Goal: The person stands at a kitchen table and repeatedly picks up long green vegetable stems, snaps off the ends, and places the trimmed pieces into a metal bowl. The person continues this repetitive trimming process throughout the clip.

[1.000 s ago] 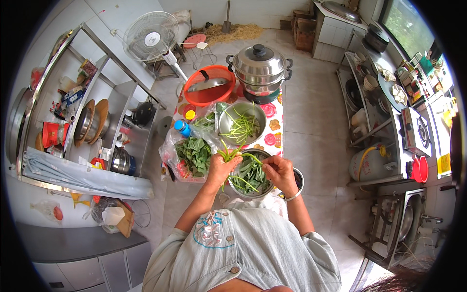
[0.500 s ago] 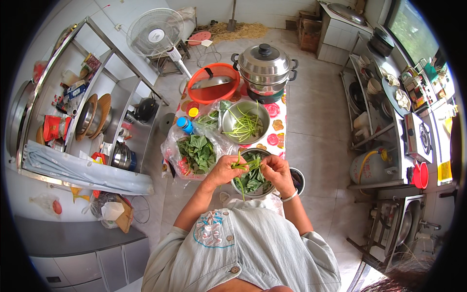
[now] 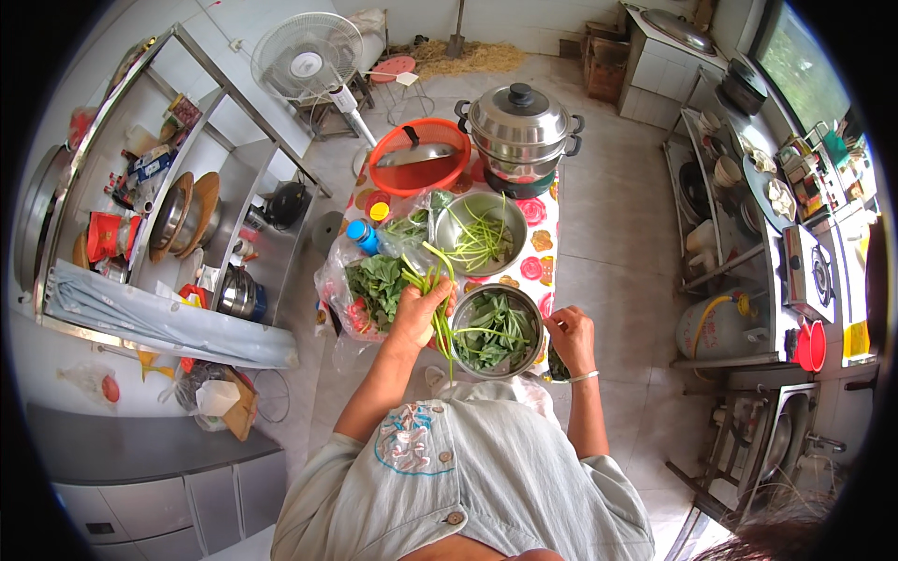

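My left hand (image 3: 418,316) is closed round a small bunch of long green vegetable stems (image 3: 440,329), just left of a steel bowl (image 3: 528,305) holding loose green leaves (image 3: 491,341). To the right of that bowl, my right hand (image 3: 572,337) hangs above a bin (image 3: 557,366) mostly hidden beneath it. Its fingertips are pinched together; anything between them is too small to make out. Farther back, trimmed stems (image 3: 477,241) lie in a second steel bowl (image 3: 511,222). A clear plastic bag (image 3: 334,280) at the left contains more leafy greens (image 3: 377,288).
On the patterned tablecloth (image 3: 541,241) stand an orange basin (image 3: 379,173) with a broad-bladed knife (image 3: 421,155), a lidded steamer pot (image 3: 519,131) and a blue-capped jar (image 3: 362,236). Steel shelving (image 3: 253,164) is at left, a counter with a gas stove (image 3: 812,271) at right.
My hands have parted. The left moved slightly left with the stems upright in it; the right moved right, from over the leaf bowl to over the bin.
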Demonstrator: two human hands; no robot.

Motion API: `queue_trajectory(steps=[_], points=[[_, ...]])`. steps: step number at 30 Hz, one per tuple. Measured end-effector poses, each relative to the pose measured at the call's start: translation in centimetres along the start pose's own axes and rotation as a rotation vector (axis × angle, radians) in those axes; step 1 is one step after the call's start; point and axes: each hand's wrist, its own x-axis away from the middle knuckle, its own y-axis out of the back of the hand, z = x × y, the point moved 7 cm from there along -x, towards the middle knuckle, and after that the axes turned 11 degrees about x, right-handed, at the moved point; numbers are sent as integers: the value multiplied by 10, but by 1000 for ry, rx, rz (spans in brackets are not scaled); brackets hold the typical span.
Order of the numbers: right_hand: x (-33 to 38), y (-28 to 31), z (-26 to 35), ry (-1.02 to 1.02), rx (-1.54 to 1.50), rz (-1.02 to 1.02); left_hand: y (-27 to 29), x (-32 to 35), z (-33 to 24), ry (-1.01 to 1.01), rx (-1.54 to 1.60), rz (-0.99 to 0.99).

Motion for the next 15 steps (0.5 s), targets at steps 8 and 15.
queue_trajectory(steps=[8,15], points=[[-3,-3,24,-44,293,-14,9,0,16,118,-102,9],[-19,-38,77,-179,-791,299,-18,12,30,178,-232,42]])
